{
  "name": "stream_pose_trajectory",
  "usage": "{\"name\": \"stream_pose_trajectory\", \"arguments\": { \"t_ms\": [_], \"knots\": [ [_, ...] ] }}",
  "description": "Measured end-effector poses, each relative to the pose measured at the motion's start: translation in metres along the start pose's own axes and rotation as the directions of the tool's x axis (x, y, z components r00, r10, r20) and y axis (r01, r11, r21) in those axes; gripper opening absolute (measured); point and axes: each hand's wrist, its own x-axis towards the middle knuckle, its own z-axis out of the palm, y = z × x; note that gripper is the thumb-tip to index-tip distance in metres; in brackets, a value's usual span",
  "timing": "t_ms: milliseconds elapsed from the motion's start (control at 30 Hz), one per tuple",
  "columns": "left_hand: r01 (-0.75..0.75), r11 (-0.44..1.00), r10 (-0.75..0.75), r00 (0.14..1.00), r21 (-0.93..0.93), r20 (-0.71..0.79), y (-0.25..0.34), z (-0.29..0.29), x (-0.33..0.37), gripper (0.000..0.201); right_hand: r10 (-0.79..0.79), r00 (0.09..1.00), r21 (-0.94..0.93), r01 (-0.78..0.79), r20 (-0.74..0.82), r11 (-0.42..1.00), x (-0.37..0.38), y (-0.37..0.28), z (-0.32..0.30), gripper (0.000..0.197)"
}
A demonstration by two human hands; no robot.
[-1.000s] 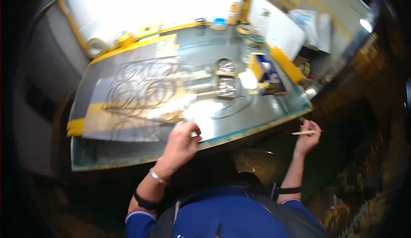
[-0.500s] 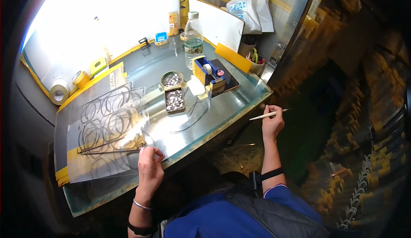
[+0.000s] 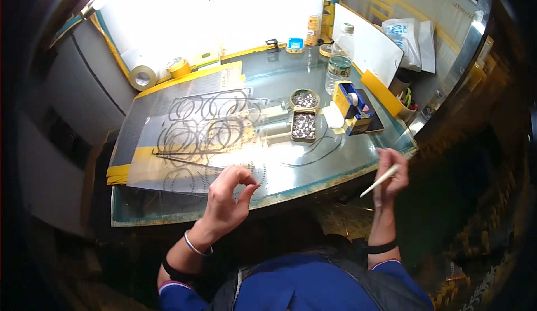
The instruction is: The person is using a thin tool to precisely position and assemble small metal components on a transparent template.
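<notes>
Bright window light floods the far side of a glass-topped table point(image 3: 358, 163), washing out everything behind it, while the floor around the near edge sits in deep shadow. From my remote seat I read the layout as a worker's bench kept within easy reach. A clear plastic sheet point(image 3: 212, 137) printed with looping curved lines lies flat across the left half, over yellow backing, probably so the pattern stays visible and does not shift. Just right of it stand a round tin point(image 3: 305, 99) and a rectangular tin point(image 3: 304, 126), both full of small pale pieces, set close to the pattern as though to be picked from. A blue and yellow box point(image 3: 351, 103) stands beside them, a clear bottle point(image 3: 342, 45) and a glass jar point(image 3: 338, 71) farther back, and tape rolls point(image 3: 142, 77) in the far left corner.

My left hand point(image 3: 226, 199) hovers over the near edge of the sheet, wrist bent, thumb and forefinger curled toward each other in a small ring; whether anything is pinched there I cannot tell. My right hand point(image 3: 390, 178) is raised off the table's right corner, fingers closed around a slim pale stick point(image 3: 380, 181), which points down and to the left, held like a pen.
</notes>
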Motion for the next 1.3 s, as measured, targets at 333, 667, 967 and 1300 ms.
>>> {"name": "stream_pose_trajectory", "arguments": {
  "t_ms": [333, 667, 967, 1300],
  "knots": [
    [0.011, 0.999, -0.018, 0.983, 0.039, 0.182, -0.026, 0.041, 0.114, 0.01, 0.375, 0.742, 0.22, -0.566, 0.556, 0.795, -0.013, -0.039, 0.087, 0.03],
    [0.081, 0.992, -0.097, 0.982, 0.101, 0.162, -0.052, 0.1, 0.159, 0.014, 0.365, 0.738, 0.203, -0.555, 0.567, 0.807, -0.014, -0.035, 0.083, 0.027],
    [0.131, 0.991, -0.135, 0.975, 0.036, 0.174, -0.06, 0.088, 0.159, 0.014, 0.347, 0.734, 0.19, -0.54, 0.584, 0.82, -0.014, -0.037, 0.084, 0.027],
    [-0.077, 0.957, 0.026, 0.983, 0.278, 0.184, -0.027, -0.011, 0.05, 0.032, 0.381, 0.695, 0.195, -0.598, 0.609, 0.778, -0.013, -0.036, 0.081, 0.027]
  ]
}}
